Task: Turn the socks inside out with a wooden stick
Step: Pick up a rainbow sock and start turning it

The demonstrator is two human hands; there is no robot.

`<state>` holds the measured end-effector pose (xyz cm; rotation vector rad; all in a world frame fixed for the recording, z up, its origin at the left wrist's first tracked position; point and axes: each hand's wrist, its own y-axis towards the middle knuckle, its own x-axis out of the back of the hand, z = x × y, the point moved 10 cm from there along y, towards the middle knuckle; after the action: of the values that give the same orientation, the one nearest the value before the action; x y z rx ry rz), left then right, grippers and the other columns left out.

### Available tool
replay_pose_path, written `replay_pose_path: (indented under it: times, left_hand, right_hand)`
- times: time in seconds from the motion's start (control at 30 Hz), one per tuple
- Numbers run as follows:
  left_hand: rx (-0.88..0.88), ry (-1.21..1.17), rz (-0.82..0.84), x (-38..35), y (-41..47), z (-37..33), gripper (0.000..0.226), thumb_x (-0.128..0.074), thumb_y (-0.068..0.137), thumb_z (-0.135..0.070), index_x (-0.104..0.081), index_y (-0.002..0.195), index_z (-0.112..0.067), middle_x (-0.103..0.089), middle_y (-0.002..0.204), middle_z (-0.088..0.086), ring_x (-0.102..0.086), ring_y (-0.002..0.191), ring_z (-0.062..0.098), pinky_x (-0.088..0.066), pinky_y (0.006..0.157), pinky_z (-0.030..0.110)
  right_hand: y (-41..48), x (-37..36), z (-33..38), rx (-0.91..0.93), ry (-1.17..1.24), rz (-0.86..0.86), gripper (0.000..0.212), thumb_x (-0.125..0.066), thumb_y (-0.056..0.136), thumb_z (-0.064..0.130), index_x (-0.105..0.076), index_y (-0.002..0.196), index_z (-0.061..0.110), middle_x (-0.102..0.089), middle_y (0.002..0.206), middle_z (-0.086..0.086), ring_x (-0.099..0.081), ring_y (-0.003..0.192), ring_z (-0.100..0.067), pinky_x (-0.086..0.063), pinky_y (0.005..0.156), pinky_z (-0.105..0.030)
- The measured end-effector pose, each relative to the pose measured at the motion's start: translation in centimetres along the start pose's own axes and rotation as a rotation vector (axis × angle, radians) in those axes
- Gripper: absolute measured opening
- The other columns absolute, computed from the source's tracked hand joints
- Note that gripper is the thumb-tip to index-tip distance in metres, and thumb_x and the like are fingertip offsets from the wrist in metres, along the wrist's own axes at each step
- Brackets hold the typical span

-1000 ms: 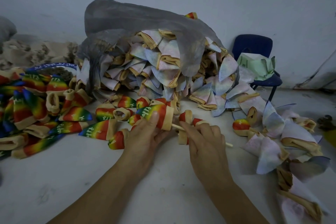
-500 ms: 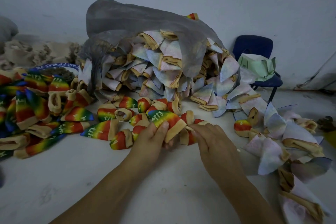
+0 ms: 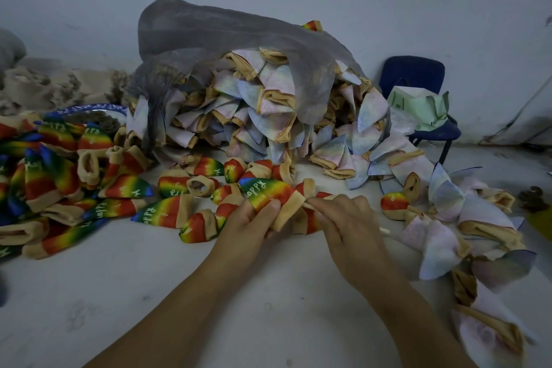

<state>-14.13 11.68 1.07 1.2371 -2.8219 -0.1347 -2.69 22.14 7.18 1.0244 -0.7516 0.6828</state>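
A rainbow sock [image 3: 268,193] with a tan cuff is gripped by the left hand [image 3: 246,225], the thumb being laid across the cuff. Just beside it, a wooden stick [image 3: 385,230] is held in the curled right hand [image 3: 351,225], and only its pale end is seen past the hand. A heap of bright socks [image 3: 59,170] is spread over the white surface [image 3: 149,293] at the left. Pale socks [image 3: 254,119] are spilled from a grey plastic bag [image 3: 209,30] behind, near a blue chair [image 3: 415,75].

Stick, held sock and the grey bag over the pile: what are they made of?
The stick looks like bare wood: pale, matte, round tip. The held sock is soft knit fabric, rainbow-printed with a tan cuff, creasing where gripped. The grey bag seems thin plastic film: translucent, socks faintly showing through.
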Motion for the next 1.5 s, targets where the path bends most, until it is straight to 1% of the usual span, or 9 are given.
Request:
replay_pose_path:
  times: [0.1,0.2,0.37,0.5,0.57,0.9,1.17,1.33,1.5]
  left_hand:
    - [0.095,-0.116,-0.008,0.2,0.0,1.1,0.036,-0.058,0.074,-0.077,-0.074,0.093,-0.051,-0.073,0.093,-0.023,-0.066,0.082,-0.008,-0.049,0.068,0.011]
    - [0.043,-0.053,-0.092,1.1,0.3,1.0,0.056,-0.047,0.067,-0.092,-0.075,0.082,-0.046,-0.069,0.072,-0.022,-0.063,0.067,-0.008,-0.043,0.068,0.022]
    - [0.015,0.054,-0.233,2.2,-0.2,0.1,0.052,-0.041,0.075,-0.077,-0.073,0.069,-0.036,-0.064,0.060,-0.024,-0.057,0.064,-0.018,-0.031,0.059,-0.008]
    - [0.028,-0.024,-0.291,3.2,0.0,0.7,0.068,-0.049,0.075,-0.075,-0.071,0.077,-0.011,-0.061,0.064,-0.008,-0.057,0.061,-0.002,-0.047,0.069,0.018]
    - [0.061,-0.048,-0.307,3.2,0.2,1.2,0.046,-0.055,0.088,-0.064,-0.072,0.070,-0.025,-0.061,0.063,-0.010,-0.057,0.061,0.001,-0.045,0.070,0.030]
    - [0.187,0.044,-0.285,2.1,-0.1,2.0,0.074,-0.033,0.101,-0.045,-0.054,0.034,-0.022,-0.050,0.039,-0.003,-0.047,0.037,0.003,-0.042,0.054,0.024]
    - [0.176,-0.020,-0.322,2.5,0.2,1.3,0.054,-0.036,0.101,-0.030,-0.046,0.052,-0.010,-0.041,0.035,-0.003,-0.039,0.029,0.003,-0.032,0.033,0.013]
    - [0.046,0.104,-0.274,2.4,-0.1,0.0,0.073,-0.028,0.104,-0.046,-0.059,0.043,-0.020,-0.054,0.043,0.001,-0.051,0.041,0.003,-0.040,0.049,0.009]
    - [0.027,0.154,-0.282,3.1,-0.3,-0.1,0.070,-0.025,0.084,-0.076,-0.073,0.066,-0.029,-0.071,0.071,-0.006,-0.064,0.091,0.021,-0.043,0.098,0.042]
  right_hand:
    - [-0.1,-0.1,0.0,0.036,-0.043,0.085,0.034,-0.042,0.095,0.021,-0.066,0.119,0.025,-0.058,0.088,-0.001,-0.039,0.079,-0.019,-0.034,0.065,-0.035]
    - [-0.3,-1.2,0.5,0.087,-0.060,0.173,0.031,-0.047,0.098,0.017,-0.063,0.123,0.028,-0.056,0.093,0.000,-0.038,0.084,-0.014,-0.031,0.066,-0.029]
    - [-0.3,-1.7,-1.5,-0.062,-0.039,0.246,0.042,-0.033,0.095,0.053,-0.056,0.127,0.039,-0.059,0.107,0.011,-0.052,0.097,-0.008,-0.041,0.081,-0.028]
    - [-0.2,-0.9,-4.3,-0.202,-0.133,0.306,0.063,-0.022,0.081,0.070,-0.059,0.117,0.036,-0.059,0.099,0.011,-0.047,0.092,-0.007,-0.038,0.086,-0.034]
    - [-0.1,-0.5,-3.9,-0.175,-0.087,0.270,0.056,-0.025,0.085,0.065,-0.062,0.111,0.033,-0.053,0.090,0.014,-0.042,0.086,-0.005,-0.034,0.078,-0.031]
    - [-0.3,-1.0,-1.3,-0.098,-0.032,0.264,0.035,-0.031,0.093,0.056,-0.061,0.096,0.037,-0.065,0.091,0.010,-0.057,0.083,-0.010,-0.041,0.067,-0.030]
    - [-2.2,-3.3,-1.3,-0.247,-0.087,0.282,0.055,-0.014,0.088,0.066,-0.054,0.089,0.026,-0.059,0.074,0.005,-0.057,0.073,-0.019,-0.041,0.064,-0.031]
    - [-2.2,-3.5,-1.1,-0.272,-0.020,0.187,0.050,-0.022,0.091,0.062,-0.056,0.087,0.026,-0.063,0.081,0.006,-0.057,0.074,-0.014,-0.045,0.067,-0.032]
    - [-1.7,-3.0,-0.8,-0.231,-0.003,0.088,0.043,-0.031,0.094,0.057,-0.061,0.086,0.027,-0.059,0.081,0.006,-0.053,0.074,-0.012,-0.040,0.064,-0.030]
